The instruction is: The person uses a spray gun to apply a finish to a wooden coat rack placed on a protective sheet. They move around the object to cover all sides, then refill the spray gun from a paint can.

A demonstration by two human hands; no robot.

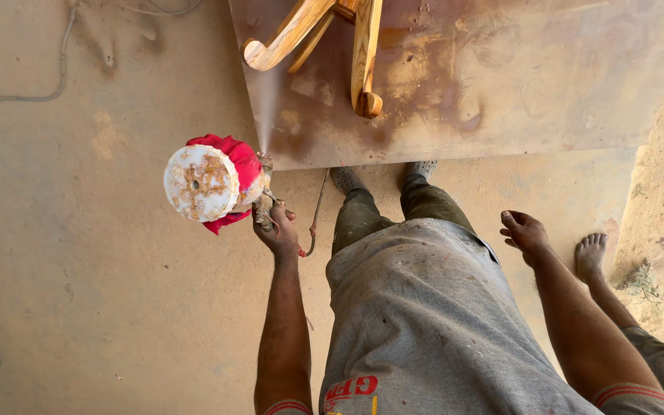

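The left hand (pixel 277 229) clenches a spray gun (pixel 217 183), cup upright, nozzle toward the wooden chair legs (pixel 324 38) at one o'clock, while the right hand (pixel 526 230) hangs loosely open, empty

Spray gun (pixel 259 201): stained white cup wrapped in red cloth, held upright at left, nozzle aimed far toward curved wooden legs (pixel 324 38).

brown board (pixel 501 92) on floor | cable (pixel 40 96) top-left | bare foot (pixel 591 253) right
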